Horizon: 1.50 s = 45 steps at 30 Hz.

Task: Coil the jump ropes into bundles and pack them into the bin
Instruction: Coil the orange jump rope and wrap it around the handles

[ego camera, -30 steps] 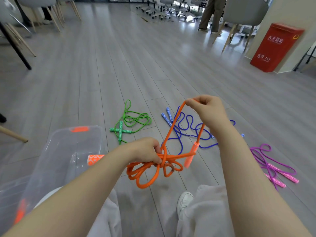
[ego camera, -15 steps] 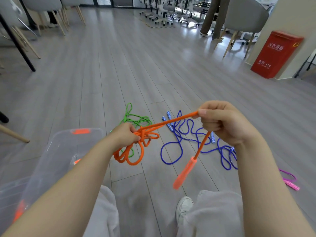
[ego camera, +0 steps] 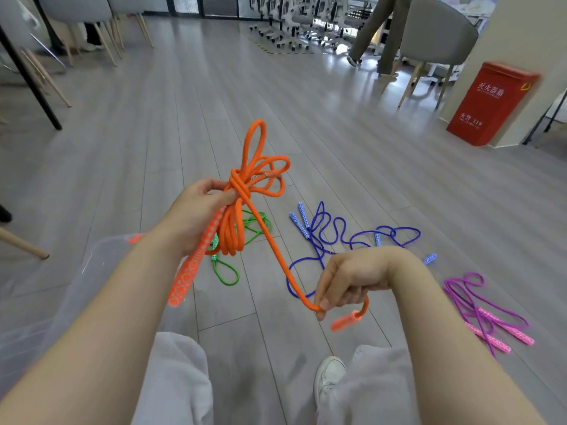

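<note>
The left hand [ego camera: 196, 210] clutches the coiled orange rope [ego camera: 242, 191] above the bin [ego camera: 92, 271]; the right hand [ego camera: 346, 280] pinches its free tail. The wrap seems loose, so slackening could spill the loops.

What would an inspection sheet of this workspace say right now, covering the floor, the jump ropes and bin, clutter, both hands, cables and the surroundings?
Surface: grey plank floor.
Job's things: orange jump rope partly bundled, loops fanned above a wrap, one patterned handle hanging below. Green rope, blue rope and purple rope lie loose on the floor. Clear bin at lower left; contents unclear.
Clutter: nothing seen.
Grippers: left hand grips the bundle at the wrap; right hand pinches the free end near its other handle.
Cables: nothing seen.
Surroundings: red box by the wall, chairs, a person's legs walking far off.
</note>
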Each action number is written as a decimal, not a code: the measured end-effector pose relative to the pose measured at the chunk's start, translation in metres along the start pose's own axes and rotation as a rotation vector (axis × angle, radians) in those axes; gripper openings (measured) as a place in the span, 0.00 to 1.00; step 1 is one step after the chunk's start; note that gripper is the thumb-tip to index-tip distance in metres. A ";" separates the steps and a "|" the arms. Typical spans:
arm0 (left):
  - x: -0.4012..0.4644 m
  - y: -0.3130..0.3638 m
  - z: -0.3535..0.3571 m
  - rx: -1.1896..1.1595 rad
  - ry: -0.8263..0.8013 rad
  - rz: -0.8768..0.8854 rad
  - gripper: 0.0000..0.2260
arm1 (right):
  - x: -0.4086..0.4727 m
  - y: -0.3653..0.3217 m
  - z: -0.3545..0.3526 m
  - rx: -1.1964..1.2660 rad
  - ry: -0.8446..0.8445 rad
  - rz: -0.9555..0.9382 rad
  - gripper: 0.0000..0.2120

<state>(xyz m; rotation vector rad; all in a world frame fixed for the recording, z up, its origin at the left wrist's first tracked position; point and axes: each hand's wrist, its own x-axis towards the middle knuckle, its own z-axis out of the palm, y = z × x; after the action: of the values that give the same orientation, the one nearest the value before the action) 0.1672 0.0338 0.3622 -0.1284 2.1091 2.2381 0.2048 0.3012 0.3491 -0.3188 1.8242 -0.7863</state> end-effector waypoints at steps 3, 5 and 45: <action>-0.022 0.019 0.006 -0.017 -0.155 0.007 0.02 | 0.012 0.005 -0.001 -0.030 0.007 0.157 0.07; -0.034 0.027 0.007 -0.015 -0.278 -0.003 0.08 | 0.019 0.013 -0.005 0.024 0.137 0.211 0.08; -0.020 0.018 0.004 0.046 -0.220 -0.106 0.03 | -0.009 -0.027 0.011 -0.029 0.528 -0.279 0.05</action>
<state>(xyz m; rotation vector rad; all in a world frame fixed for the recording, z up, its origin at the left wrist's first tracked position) 0.1854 0.0370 0.3828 0.0080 1.9877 2.0397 0.2148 0.2819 0.3710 -0.4186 2.3169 -1.1154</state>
